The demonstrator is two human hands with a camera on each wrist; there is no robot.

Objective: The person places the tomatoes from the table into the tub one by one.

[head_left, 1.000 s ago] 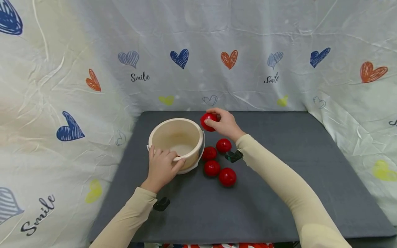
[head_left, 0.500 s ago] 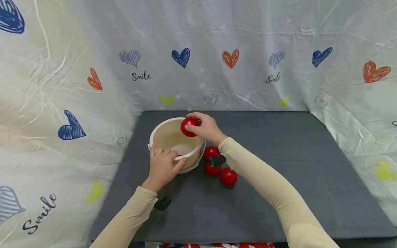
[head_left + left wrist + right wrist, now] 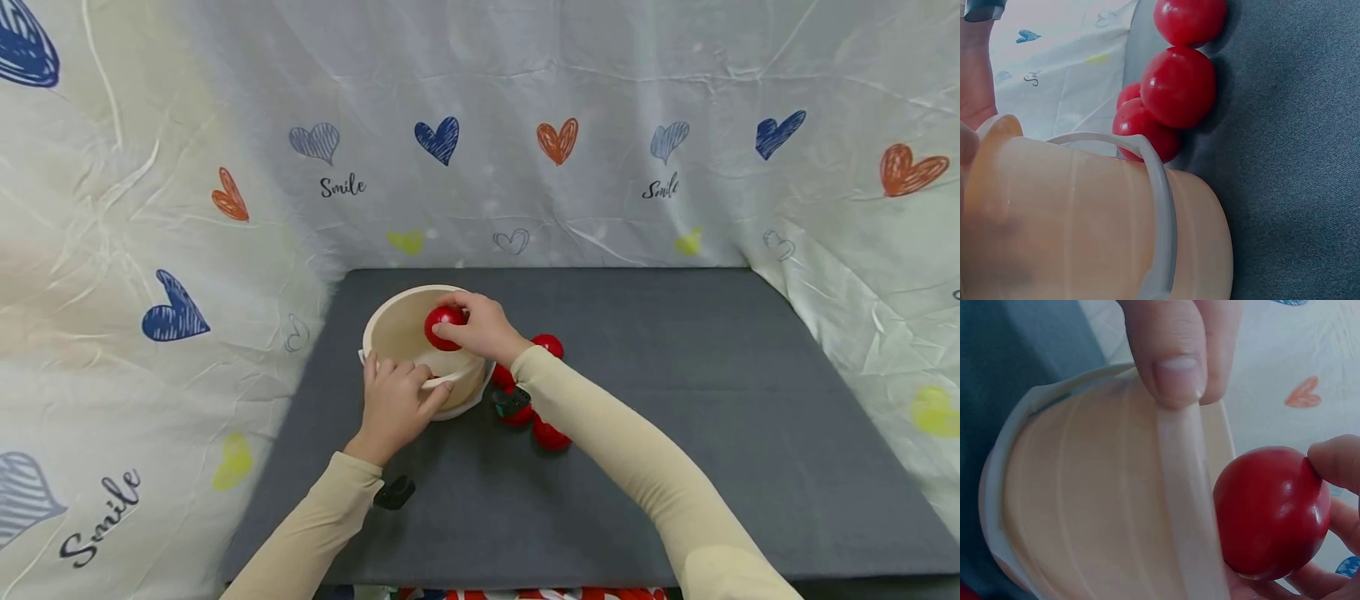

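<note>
A cream bucket (image 3: 467,392) with a pale handle (image 3: 1163,212) stands on the left of the dark table. My left hand (image 3: 393,407) grips its near rim, the thumb (image 3: 1175,369) lying over the edge. Above the bucket's opening my right hand (image 3: 486,332) pinches a glossy red tomato (image 3: 444,327) between thumb and fingers. In the right wrist view that tomato sits right at the rim. Several more tomatoes (image 3: 1179,87) lie on the table close to the bucket's right side, partly hidden by my right forearm in the head view.
The dark grey table (image 3: 675,367) stretches away to the right of the tomatoes. Behind it and to the left hangs a white curtain (image 3: 480,125) printed with hearts and the word Smile. My left forearm (image 3: 315,517) lies across the table's near left.
My right hand has carried the tomato leftward from beside the bucket to over its opening, then slightly lower. The left hand and bucket stay in place.
</note>
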